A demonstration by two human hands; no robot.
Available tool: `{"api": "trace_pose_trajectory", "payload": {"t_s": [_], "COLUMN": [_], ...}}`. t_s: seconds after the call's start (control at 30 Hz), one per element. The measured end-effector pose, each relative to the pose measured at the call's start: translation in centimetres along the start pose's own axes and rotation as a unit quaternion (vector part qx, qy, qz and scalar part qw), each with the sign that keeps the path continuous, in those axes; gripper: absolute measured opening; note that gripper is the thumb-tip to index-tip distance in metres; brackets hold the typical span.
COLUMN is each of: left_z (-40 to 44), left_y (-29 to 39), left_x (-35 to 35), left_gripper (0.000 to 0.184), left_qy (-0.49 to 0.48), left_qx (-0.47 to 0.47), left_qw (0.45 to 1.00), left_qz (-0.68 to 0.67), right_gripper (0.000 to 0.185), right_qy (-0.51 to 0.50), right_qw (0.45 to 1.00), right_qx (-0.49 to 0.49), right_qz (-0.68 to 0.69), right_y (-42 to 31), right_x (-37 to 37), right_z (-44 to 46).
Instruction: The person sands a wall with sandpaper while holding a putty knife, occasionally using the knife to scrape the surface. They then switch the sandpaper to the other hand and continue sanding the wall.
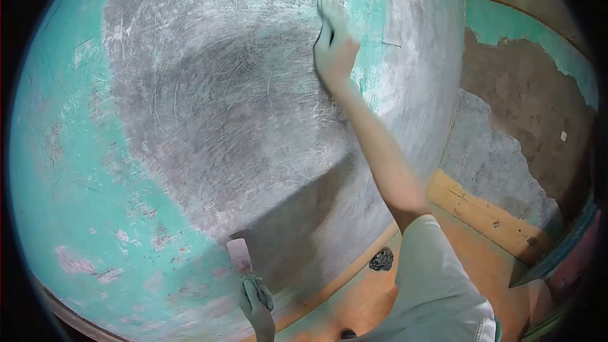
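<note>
Left hand [254, 307] was clamped on the scraper [240, 257], low by the wall's [253, 120] paint edge; a low, even blade angle likely suited it, avoiding gouges. Right hand [335, 50] was up at the wall, grip unclear; light, even pressure seemed best.

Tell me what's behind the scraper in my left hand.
Around the scraper, the wall shows turquoise paint and shadowed grey surface; the patch directly behind it is covered, so can't be seen.

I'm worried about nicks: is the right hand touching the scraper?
Apart: the head view shows the right hand high up, the scraper far below, with wall between.
</note>
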State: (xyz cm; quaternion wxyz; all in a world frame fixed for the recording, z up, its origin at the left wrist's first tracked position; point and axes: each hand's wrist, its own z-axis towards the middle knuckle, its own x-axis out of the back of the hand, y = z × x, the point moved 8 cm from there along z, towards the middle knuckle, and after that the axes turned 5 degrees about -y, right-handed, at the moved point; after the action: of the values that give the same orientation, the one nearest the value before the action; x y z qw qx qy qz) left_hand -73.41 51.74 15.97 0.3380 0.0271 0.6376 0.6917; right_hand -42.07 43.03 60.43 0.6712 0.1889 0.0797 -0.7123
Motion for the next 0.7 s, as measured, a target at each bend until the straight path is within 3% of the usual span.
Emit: {"api": "trace_pose_trajectory", "payload": {"t_s": [0.07, 0.13, 0.2, 0.3, 0.37, 0.43, 0.5, 0.57, 0.63, 0.7], "left_z": [0.4, 1.1, 1.7, 2.0, 1.6, 1.5, 1.6, 1.9, 2.3, 2.2], "left_y": [-0.3, -0.3, 0.0, 0.8, 0.9, 1.0, 0.6, 0.8, 1.2, 1.3], "left_x": [0.6, 0.5, 0.5, 0.0, 0.1, 0.6, 0.9, 0.9, 0.8, 0.8], "left_gripper": [0.028, 0.029, 0.029, 0.028, 0.028, 0.028, 0.028, 0.028, 0.028, 0.029], "left_qy": [-0.012, -0.004, 0.017, 0.033, 0.051, 0.058, 0.056, 0.041, 0.045, 0.063], "left_qx": [-0.017, -0.032, -0.040, -0.052, -0.037, -0.035, -0.044, -0.059, -0.070, -0.068], "left_qw": [1.000, 0.999, 0.999, 0.998, 0.998, 0.998, 0.997, 0.997, 0.996, 0.996], "left_qz": [-0.007, -0.010, 0.000, 0.011, 0.002, -0.001, -0.003, 0.006, 0.014, 0.017], "right_gripper": [0.029, 0.030, 0.031, 0.037, 0.031, 0.030, 0.034, 0.034, 0.035, 0.033], "right_qy": [-0.105, -0.149, -0.126, -0.165, -0.064, -0.045, -0.111, -0.107, -0.175, -0.103], "right_qw": [0.988, 0.982, 0.984, 0.984, 0.998, 0.999, 0.986, 0.990, 0.979, 0.989], "right_qx": [-0.083, -0.044, 0.103, 0.004, 0.017, 0.001, -0.043, 0.054, 0.078, 0.067], "right_qz": [0.082, 0.108, 0.068, 0.063, -0.007, 0.009, 0.113, 0.070, 0.068, 0.086], "right_y": [-1.8, -3.8, -5.9, -0.3, 1.7, 1.1, -1.3, -4.8, -3.3, -0.8], "right_x": [-1.1, -2.3, -2.6, -4.0, -2.2, -1.7, -2.5, -3.2, -6.1, -5.0], "right_z": [-3.6, -2.9, 0.0, 5.0, 3.9, 2.2, -1.5, 0.7, 4.6, 8.1]}}
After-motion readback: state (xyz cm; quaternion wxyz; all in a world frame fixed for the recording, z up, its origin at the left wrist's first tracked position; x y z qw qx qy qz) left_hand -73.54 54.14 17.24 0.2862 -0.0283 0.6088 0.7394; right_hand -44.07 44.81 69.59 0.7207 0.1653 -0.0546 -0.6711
